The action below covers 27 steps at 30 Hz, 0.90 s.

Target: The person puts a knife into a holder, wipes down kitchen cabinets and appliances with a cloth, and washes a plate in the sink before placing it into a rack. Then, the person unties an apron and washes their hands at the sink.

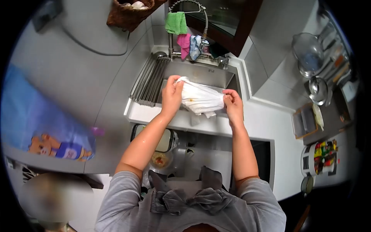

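Observation:
A wet-looking white cloth (203, 97) with a small brownish-yellow stain is stretched over the stainless steel sink (197, 71). My left hand (171, 95) grips its upper left edge, thumb and fingers pressed together. At the cloth's right end, my right hand (233, 106) pinches the fabric between thumb and fingers. The lower edge hangs in loose folds above the front rim of the sink. Whatever lies in the basin behind the cloth is hidden.
A roll-up drying rack (148, 83) covers the sink's left side. Green (176, 23) and pink (184, 44) cloths hang by the faucet (206, 23). Below the counter edge, an open drawer (212, 158) holds containers. Utensils and a strainer (308, 48) hang at right, near a spice rack (319, 156).

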Motion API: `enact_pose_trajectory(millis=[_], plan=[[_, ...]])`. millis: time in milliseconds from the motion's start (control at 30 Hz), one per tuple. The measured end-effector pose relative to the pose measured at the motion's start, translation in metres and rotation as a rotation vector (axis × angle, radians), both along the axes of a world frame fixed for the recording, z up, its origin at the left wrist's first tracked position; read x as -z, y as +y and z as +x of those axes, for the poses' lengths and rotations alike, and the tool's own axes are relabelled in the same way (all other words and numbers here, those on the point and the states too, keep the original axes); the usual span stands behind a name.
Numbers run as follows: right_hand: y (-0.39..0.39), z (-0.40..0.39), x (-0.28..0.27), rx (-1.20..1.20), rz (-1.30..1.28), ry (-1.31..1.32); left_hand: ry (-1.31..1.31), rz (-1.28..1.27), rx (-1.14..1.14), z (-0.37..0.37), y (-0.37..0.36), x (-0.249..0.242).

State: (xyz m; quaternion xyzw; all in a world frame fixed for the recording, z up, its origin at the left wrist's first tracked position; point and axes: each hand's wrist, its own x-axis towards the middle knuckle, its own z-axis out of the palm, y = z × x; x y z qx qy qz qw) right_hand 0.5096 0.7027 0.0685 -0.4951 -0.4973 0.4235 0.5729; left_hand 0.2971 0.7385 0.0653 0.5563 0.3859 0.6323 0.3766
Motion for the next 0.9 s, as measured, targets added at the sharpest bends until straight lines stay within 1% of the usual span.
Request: enact_pose_trajectory(millis=[33,67,100,133,167,200,267,300,333,367,400,433,467,500,533,600,633,700,733,767,800,833,900], plan=[[0.022,0.012,0.005,0.062,-0.011,-0.390,0.111,-0.033,0.021,0.004,0.007,-0.010],[0.045,0.018,0.009,0.048,0.009,-0.387,0.222,-0.058,0.038,0.009,0.020,-0.018],[0.061,0.018,0.009,0.077,0.141,-0.506,0.211,-0.022,0.106,0.016,0.043,-0.004],[0.075,0.015,0.010,0.111,0.268,-0.617,0.333,0.016,0.151,0.023,0.054,-0.007],[0.090,0.008,0.014,-0.116,0.216,-0.385,0.303,-0.040,0.256,0.032,0.067,-0.009],[0.105,-0.001,0.014,-0.381,0.056,-0.160,0.271,-0.101,0.363,0.041,0.082,-0.009],[0.151,-0.006,0.062,-0.586,-0.190,0.266,0.283,-0.131,0.389,0.052,0.125,0.007],[0.173,-0.004,0.068,-0.595,-0.194,0.272,0.290,-0.157,0.422,0.056,0.146,0.012],[0.194,-0.001,0.074,-0.611,-0.384,0.332,0.291,-0.166,0.412,0.055,0.168,0.016],[0.213,0.001,0.082,-0.623,-0.578,0.388,0.467,-0.237,0.313,0.050,0.188,0.022],[0.230,0.001,0.092,-0.632,-0.597,0.392,0.640,-0.312,0.214,0.047,0.207,0.029],[0.244,0.000,0.103,-0.642,-0.619,0.573,0.631,-0.130,0.063,0.042,0.234,0.056],[0.257,0.000,0.114,-0.647,-0.634,0.752,0.696,-0.171,-0.058,0.036,0.258,0.072],[0.270,0.001,0.126,-0.698,-0.648,0.889,0.673,-0.243,-0.112,0.028,0.286,0.091],[0.281,0.002,0.135,-0.703,-0.657,0.890,0.724,-0.322,-0.143,0.021,0.311,0.105],[0.299,0.003,0.150,-0.679,-0.584,1.189,1.021,-0.114,-0.231,0.012,0.347,0.121],[0.306,0.002,0.157,-0.648,-0.574,1.257,1.018,-0.117,-0.234,0.007,0.377,0.141],[0.316,0.000,0.164,-0.641,-0.554,1.279,1.101,0.320,-0.542,0.001,0.434,0.183],[0.319,-0.001,0.166,-0.629,-0.532,1.303,1.096,0.313,-0.537,0.008,0.437,0.169],[0.322,-0.002,0.169,-0.616,-0.541,1.299,0.957,0.087,-0.353,0.021,0.432,0.140],[0.326,-0.002,0.171,-0.609,-0.523,1.315,0.807,-0.133,-0.166,0.030,0.434,0.133],[0.328,-0.002,0.172,-0.601,-0.508,1.330,0.836,-0.174,-0.066,0.035,0.448,0.145],[0.334,-0.006,0.170,-0.538,-0.541,1.349,0.787,-0.232,-0.080,0.050,0.443,0.156]])
